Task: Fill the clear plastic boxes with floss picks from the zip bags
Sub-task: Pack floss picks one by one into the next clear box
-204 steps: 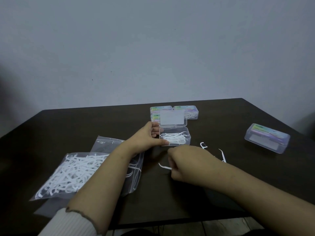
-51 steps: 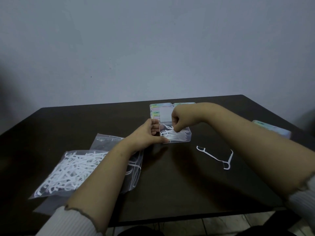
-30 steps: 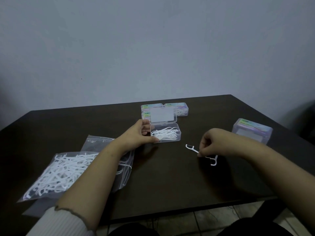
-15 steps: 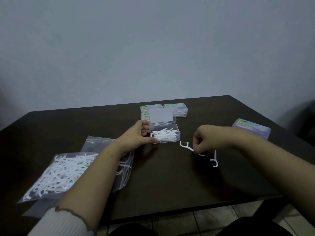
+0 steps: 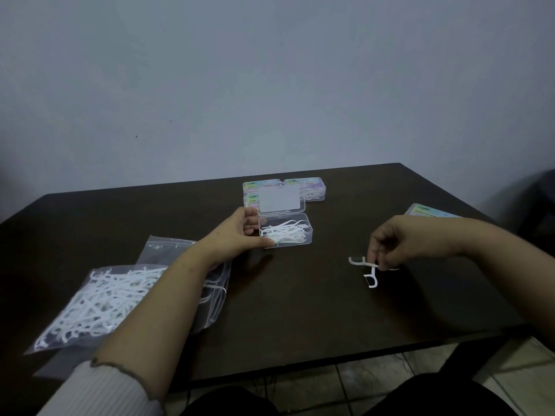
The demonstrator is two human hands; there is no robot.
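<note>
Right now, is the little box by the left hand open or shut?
Open. The box has its lid tipped up behind it, and white picks show inside.

You're looking at a dim, underexposed shot with a bluish cast. Soft shadows sit under both forearms on the dark table. Corners vignette, edges bow slightly, and fine detail is soft and noisy.

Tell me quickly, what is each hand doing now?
Left hand: grips the open clear plastic box at its left side.
Right hand: pinches two white plastic floss picks.
</note>
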